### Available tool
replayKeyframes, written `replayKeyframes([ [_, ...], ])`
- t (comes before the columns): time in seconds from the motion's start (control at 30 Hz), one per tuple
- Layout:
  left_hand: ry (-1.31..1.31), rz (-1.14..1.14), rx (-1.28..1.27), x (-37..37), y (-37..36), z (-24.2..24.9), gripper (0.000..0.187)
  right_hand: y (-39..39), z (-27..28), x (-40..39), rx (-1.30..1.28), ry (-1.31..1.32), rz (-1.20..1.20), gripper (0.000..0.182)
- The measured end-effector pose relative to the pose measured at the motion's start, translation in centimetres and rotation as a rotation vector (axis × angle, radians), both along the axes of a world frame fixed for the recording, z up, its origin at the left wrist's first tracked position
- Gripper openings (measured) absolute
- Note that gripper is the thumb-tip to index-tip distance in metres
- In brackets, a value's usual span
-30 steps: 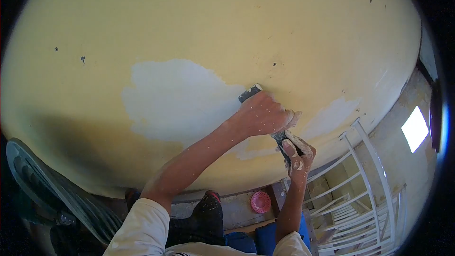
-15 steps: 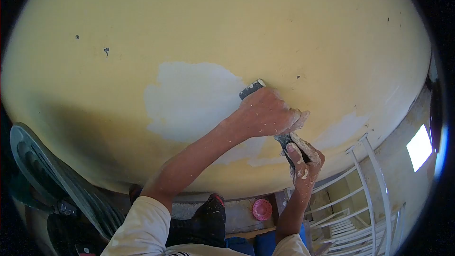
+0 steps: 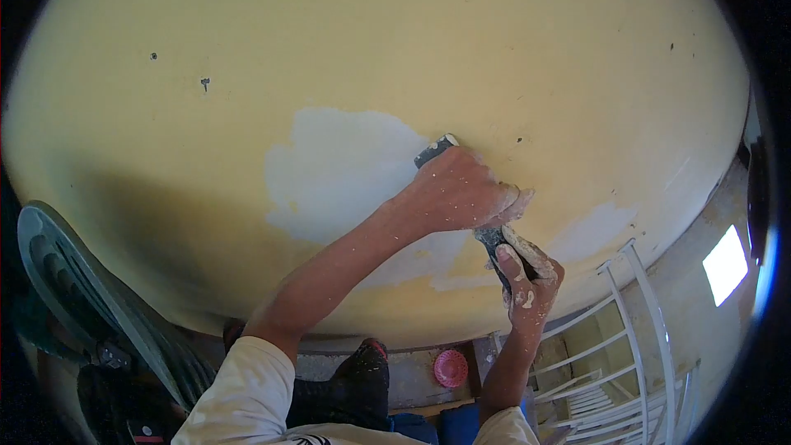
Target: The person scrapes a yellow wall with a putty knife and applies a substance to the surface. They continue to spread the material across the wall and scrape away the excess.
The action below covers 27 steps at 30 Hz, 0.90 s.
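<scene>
My left hand [image 3: 465, 189], speckled with putty, is closed around a tool in front of the yellow wall [image 3: 371, 33]. Only the dark, putty-smeared handle end [image 3: 434, 150] sticks out past the knuckles; the rest lies hidden under the hand. Just below and to the right, my right hand [image 3: 531, 272] grips a putty knife [image 3: 492, 249] by its dark handle, fingers caked in white putty. The two tools come close together under my left fingers; whether they touch is hidden. Beside my left wrist spreads a white putty patch [image 3: 342, 169] on the wall.
A green plastic chair [image 3: 107, 305] leans at the lower left. White metal railings [image 3: 638, 321] stand at the lower right. Below, a pink round dish [image 3: 451, 368] sits on the floor near my dark shoe [image 3: 367, 367]. A smaller putty patch [image 3: 593, 231] marks the wall rightward.
The view has turned slightly, so the wall marks and white patch sit further right. Both hands keep their grips and have barely moved.
</scene>
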<state>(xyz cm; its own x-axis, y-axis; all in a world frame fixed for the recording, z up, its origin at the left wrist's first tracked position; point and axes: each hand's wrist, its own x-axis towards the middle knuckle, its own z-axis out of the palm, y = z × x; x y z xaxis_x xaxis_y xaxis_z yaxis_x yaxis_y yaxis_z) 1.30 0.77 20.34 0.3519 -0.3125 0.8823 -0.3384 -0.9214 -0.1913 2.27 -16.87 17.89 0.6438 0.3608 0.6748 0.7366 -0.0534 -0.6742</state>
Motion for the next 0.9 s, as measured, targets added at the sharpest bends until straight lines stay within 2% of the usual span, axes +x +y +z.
replayKeyframes([
  [0.13, -0.123, -0.058, -0.018, -0.2, -0.2, 0.0, 0.02, -0.2, 0.0, 0.1, -0.04, 0.004, -0.012, 0.027],
  [0.4, -0.142, 0.046, 0.004, -0.4, -0.4, -0.3, 0.026, -0.5, 0.0, 0.1, -0.035, -0.004, 0.04, 0.022],
  [0.47, -0.16, 0.074, -0.012, -0.6, -0.3, -0.3, 0.029, -0.2, 0.7, -0.2, -0.092, -0.121, 0.03, 0.023],
  [0.5, -0.169, 0.089, -0.028, -1.2, 0.0, 0.2, 0.028, 0.2, 1.2, -0.4, -0.118, -0.177, 0.023, 0.023],
  [0.6, -0.189, 0.132, -0.079, -2.8, 2.9, 0.6, 0.027, 2.8, 1.6, -1.8, -0.044, -0.034, 0.113, 0.026],
  [0.73, -0.168, 0.214, -0.131, -4.3, 5.1, 0.5, 0.028, 4.9, 1.9, -2.3, -0.148, -0.101, 0.193, 0.026],
  [0.8, -0.167, 0.273, -0.148, -4.8, 6.0, -2.0, 0.024, 6.0, -0.2, -1.7, -0.164, -0.143, 0.255, 0.028],
  [0.87, -0.198, 0.201, -0.254, -4.9, 7.1, -9.0, 0.027, 5.6, -4.5, -1.8, -0.286, -0.04, 0.314, 0.031],
  [0.9, -0.215, 0.33, -0.284, -5.6, 6.6, -13.7, 0.027, 5.6, -7.8, -2.3, -0.321, 0.075, 0.34, 0.032],
])
